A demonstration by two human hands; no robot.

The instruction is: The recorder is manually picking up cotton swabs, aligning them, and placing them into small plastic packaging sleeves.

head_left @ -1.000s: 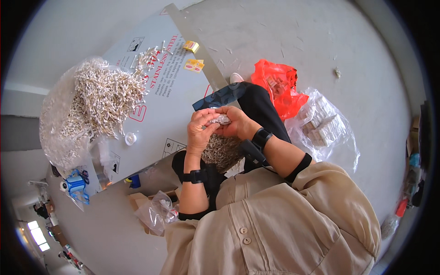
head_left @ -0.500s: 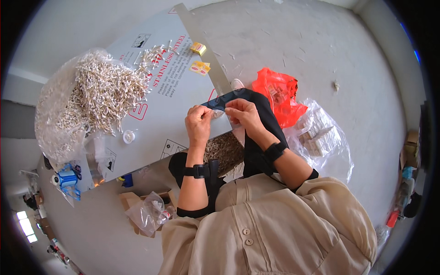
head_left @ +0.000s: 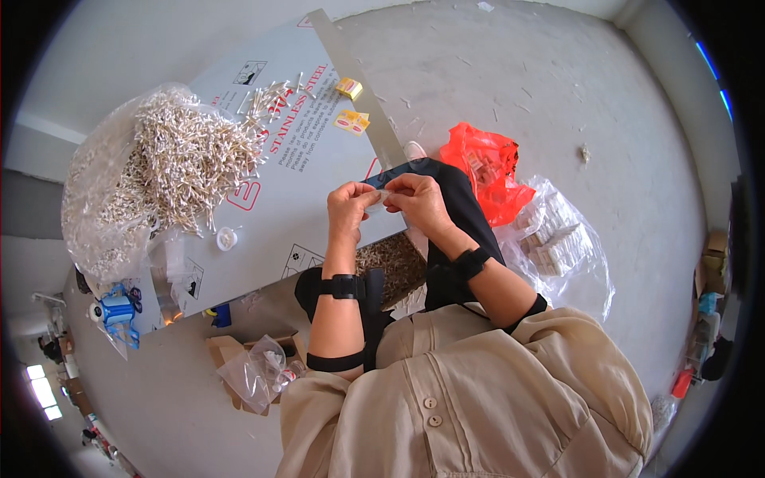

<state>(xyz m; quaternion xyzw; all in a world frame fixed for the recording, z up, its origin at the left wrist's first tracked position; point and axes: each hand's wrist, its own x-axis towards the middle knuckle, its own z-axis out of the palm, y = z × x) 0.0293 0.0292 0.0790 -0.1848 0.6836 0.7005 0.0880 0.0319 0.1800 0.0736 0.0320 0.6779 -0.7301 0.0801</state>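
My left hand (head_left: 347,213) and my right hand (head_left: 420,204) meet over the near right edge of the metal-topped table (head_left: 279,207). Fingers of both pinch a small whitish, partly see-through piece (head_left: 383,195); its kind is mostly hidden by the fingertips. Left of the hands, a big clear plastic bag (head_left: 100,171) lies open with a heap of cotton swabs (head_left: 179,151) spilling out. A small round white container (head_left: 227,238) with something pale in it stands before the heap. Beneath my hands, between my knees, a box (head_left: 390,267) holds many brownish bits.
Two small yellow packets, one boxy (head_left: 349,88) and one flat (head_left: 351,122), lie near the table's far right edge. On the floor to the right are a red plastic bag (head_left: 484,163) and a clear bag of white packs (head_left: 558,239). A cardboard box (head_left: 231,366) sits below left.
My right hand has come left to the left hand, so the fingertips of both now meet on the small whitish piece. The gap between the hands has closed.
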